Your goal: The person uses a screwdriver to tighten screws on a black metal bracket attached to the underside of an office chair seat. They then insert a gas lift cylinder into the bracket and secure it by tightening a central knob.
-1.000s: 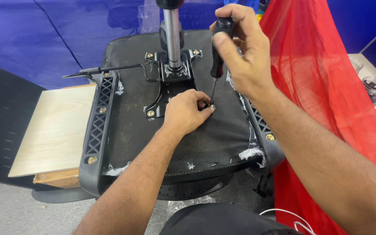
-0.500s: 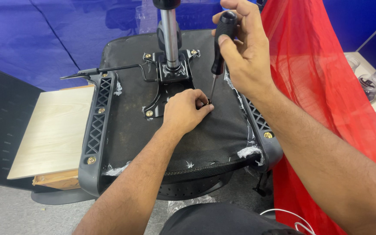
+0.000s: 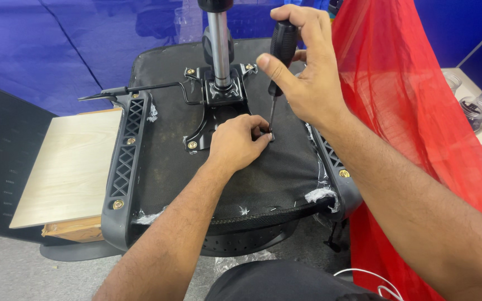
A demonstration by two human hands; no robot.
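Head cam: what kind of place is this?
Likely a makeshift furniture assembly or repair spot, not a fitted shop. An upturned office chair seat lies on a wooden board; the right hand drives a screwdriver beside the left hand; blue tarp hangs behind.

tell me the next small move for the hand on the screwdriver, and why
Probably turn the screwdriver while pressing straight down. The right hand grips its black handle upright, and the tip sits at the spot on the upturned chair seat where the left hand pinches something small, likely a screw, too hidden to tell. With the tip seated and steadied, turning seems the natural step.
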